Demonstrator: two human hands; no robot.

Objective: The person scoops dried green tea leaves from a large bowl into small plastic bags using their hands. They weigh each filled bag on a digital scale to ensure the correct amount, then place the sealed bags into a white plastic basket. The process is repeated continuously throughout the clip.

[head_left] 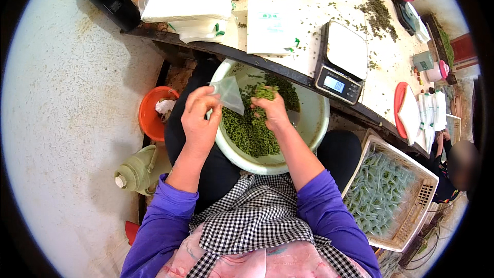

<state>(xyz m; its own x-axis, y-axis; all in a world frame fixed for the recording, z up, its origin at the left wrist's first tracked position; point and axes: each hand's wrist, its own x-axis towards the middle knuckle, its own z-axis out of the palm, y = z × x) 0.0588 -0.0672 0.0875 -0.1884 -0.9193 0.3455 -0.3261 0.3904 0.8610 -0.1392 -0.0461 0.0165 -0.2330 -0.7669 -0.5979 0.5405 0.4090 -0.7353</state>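
A pale counter [381,92], littered with scattered bits, runs above a seated person's lap, where a wide, light-coloured basin [318,118] of green pieces [249,136] rests. Should the knees shift, the basin could tip and spill its load. To the right, a plastic crate [406,157] holds many filled packets [378,190]; heaped higher, they might slide over its side. A digital scale [348,51] sits at the counter's near edge, where a bumped elbow could knock it askew.

Over the basin, the left hand [198,118] has its grip pinched on a clear bag [231,95] (whether its mouth is open cannot be told). Such thin film could slip or fold shut if the pinch loosens. Beside it, the right hand [272,110] has its grip closed around a small green handful [266,91]; held too loosely, single pieces could drop between the fingers.
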